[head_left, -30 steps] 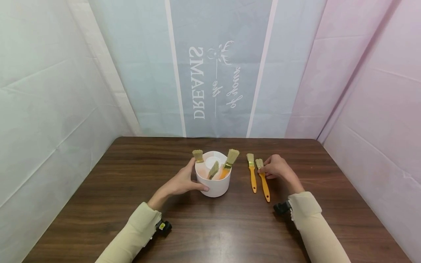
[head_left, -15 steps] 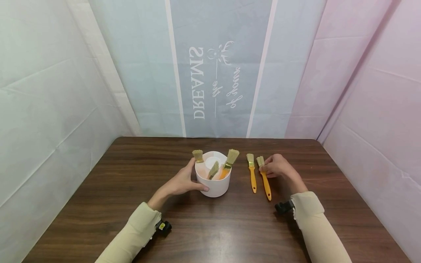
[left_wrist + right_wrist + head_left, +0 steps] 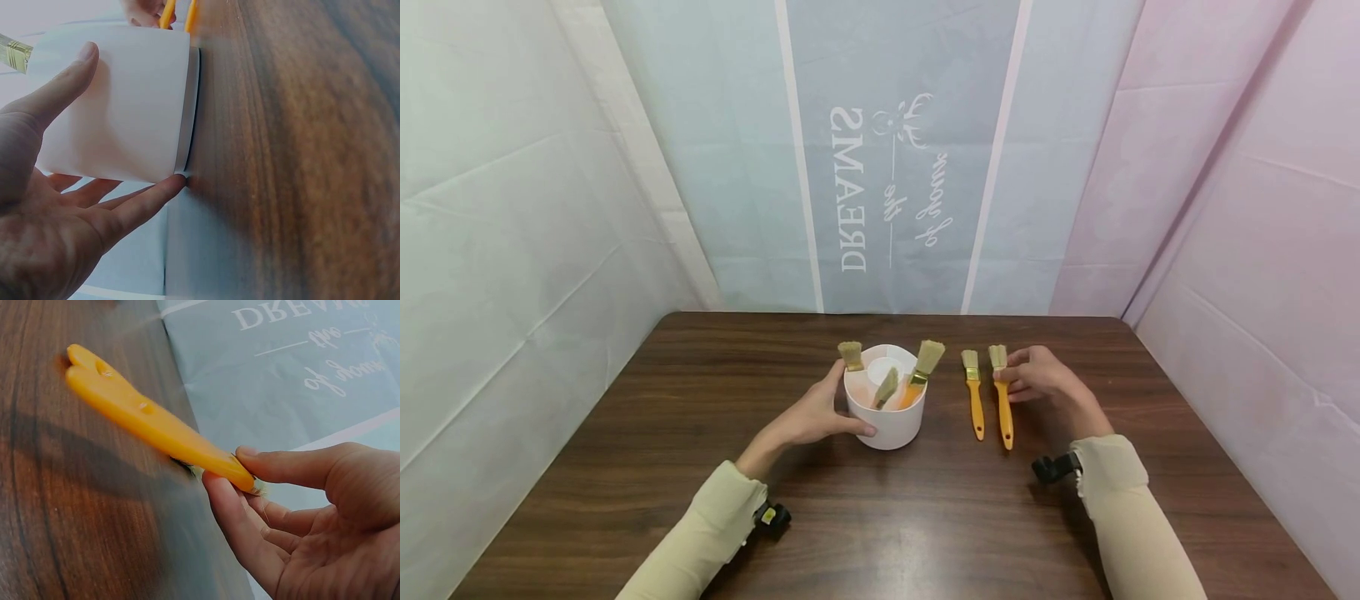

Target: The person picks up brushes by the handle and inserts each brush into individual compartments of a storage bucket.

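Flipped "DREAMS" + "the" on backdrop behind bench. R hand pinches yellow-handled paintbrush nr ferrule; 2nd brush on bench, just L. L hand grips white tub, 3 brushes in it, bristles up.

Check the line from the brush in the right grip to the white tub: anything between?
Yes: one loose brush lies flat on the table between the held brush and the tub. Lifting over it would probably clear it. The left grip isn't in between.
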### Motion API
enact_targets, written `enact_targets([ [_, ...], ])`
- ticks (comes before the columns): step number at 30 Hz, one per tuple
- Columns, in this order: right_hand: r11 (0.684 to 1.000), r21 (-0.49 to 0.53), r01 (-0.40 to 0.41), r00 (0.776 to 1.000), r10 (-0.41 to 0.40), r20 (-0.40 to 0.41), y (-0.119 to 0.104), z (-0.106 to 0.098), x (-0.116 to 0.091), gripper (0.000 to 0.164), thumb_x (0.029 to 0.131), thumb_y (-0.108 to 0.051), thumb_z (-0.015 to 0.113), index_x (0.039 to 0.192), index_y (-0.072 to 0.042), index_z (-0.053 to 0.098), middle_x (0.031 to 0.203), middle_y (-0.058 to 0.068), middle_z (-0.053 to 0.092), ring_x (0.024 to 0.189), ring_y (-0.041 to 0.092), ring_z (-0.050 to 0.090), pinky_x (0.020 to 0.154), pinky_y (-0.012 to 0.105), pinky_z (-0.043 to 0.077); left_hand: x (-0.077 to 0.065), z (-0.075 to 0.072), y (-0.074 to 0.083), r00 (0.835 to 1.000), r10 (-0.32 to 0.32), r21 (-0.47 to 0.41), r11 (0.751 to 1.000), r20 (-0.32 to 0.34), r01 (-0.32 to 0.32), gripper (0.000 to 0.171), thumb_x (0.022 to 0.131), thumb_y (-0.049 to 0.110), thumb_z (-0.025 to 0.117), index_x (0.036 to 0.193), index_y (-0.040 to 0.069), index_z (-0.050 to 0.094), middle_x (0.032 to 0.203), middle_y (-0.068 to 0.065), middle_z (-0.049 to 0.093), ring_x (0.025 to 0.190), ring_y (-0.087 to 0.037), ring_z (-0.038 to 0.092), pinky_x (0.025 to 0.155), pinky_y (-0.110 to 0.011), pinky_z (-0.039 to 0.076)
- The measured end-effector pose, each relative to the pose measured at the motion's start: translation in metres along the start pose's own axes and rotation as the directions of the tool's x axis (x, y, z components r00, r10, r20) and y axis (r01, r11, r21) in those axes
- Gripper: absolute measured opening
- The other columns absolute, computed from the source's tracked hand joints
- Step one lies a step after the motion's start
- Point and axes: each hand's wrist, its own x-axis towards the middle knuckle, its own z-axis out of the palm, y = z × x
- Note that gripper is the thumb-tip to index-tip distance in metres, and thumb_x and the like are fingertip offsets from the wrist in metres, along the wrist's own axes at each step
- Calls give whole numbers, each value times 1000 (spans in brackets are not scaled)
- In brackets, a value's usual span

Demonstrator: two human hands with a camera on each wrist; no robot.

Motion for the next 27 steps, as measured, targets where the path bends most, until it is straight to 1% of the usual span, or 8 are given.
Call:
enact_targets([
  [3, 1000, 28, 7, 1000, -7, 18, -1, -3, 0, 66, 99, -16, 71, 146, 16, 36, 107, 14, 68, 80, 13, 71, 80, 37, 65, 0, 0, 0, 1000, 1, 5, 1000, 0, -1, 121, 74, 31, 95, 163, 20, 14, 163, -11, 39, 152, -27, 37, 124, -54, 32],
  [6, 998, 58, 18, 999, -21, 39, -2, -5, 0, 69, 99, -15, 70, 148, 16, 33, 103, 10, 68, 80, 13, 70, 80, 36, 65, 1, 0, 0, 1000, 13, -2, 1000, 4, -13, 119, 75, 29, 95, 163, 18, 15, 162, -12, 40, 150, -29, 39, 120, -54, 38],
  [10, 995, 92, 27, 998, -33, 59, -2, -7, 0, 72, 99, -15, 70, 150, 15, 29, 102, 7, 71, 80, 13, 71, 80, 36, 65, 1, 0, 0, 999, 31, -28, 999, 17, -30, 116, 77, 25, 93, 163, 16, 15, 161, -16, 39, 146, -33, 43, 107, -49, 52],
  [13, 994, 102, 29, 997, -35, 63, -1, -8, 2, 73, 98, -16, 70, 151, 14, 29, 103, 7, 72, 82, 13, 71, 81, 36, 65, 1, 1, 1, 998, 47, -45, 998, 34, -45, 116, 77, 25, 93, 162, 15, 14, 160, -17, 39, 143, -33, 46, 101, -45, 57],
  [15, 994, 107, 24, 998, -30, 55, -1, -8, 3, 73, 98, -16, 71, 151, 13, 30, 104, 8, 70, 82, 13, 71, 81, 36, 64, 1, 1, 0, 998, 58, -34, 998, 39, -57, 117, 77, 28, 93, 162, 14, 13, 160, -17, 39, 142, -33, 47, 104, -46, 55],
  [19, 994, 110, 19, 999, -24, 47, -2, -8, 3, 71, 98, -16, 71, 150, 11, 32, 107, 9, 68, 85, 14, 71, 82, 35, 64, 1, 2, 0, 998, 53, -7, 999, 30, -53, 119, 78, 33, 93, 162, 13, 11, 162, -16, 36, 147, -32, 43, 117, -54, 42],
  [22, 994, 108, 29, 998, -35, 53, -4, -8, 2, 70, 98, -16, 70, 150, 11, 33, 109, 10, 67, 86, 14, 71, 84, 36, 64, 1, 3, 1, 999, 40, -9, 999, 24, -40, 119, 78, 33, 93, 162, 13, 11, 164, -15, 35, 150, -31, 40, 122, -57, 34],
  [27, 992, 115, 44, 997, -51, 58, -4, -10, 1, 68, 98, -15, 70, 149, 12, 33, 109, 10, 68, 86, 14, 71, 85, 38, 64, 1, 2, 1, 999, 46, -17, 999, 30, -45, 117, 80, 30, 92, 163, 12, 11, 163, -16, 36, 150, -33, 39, 122, -59, 33],
])
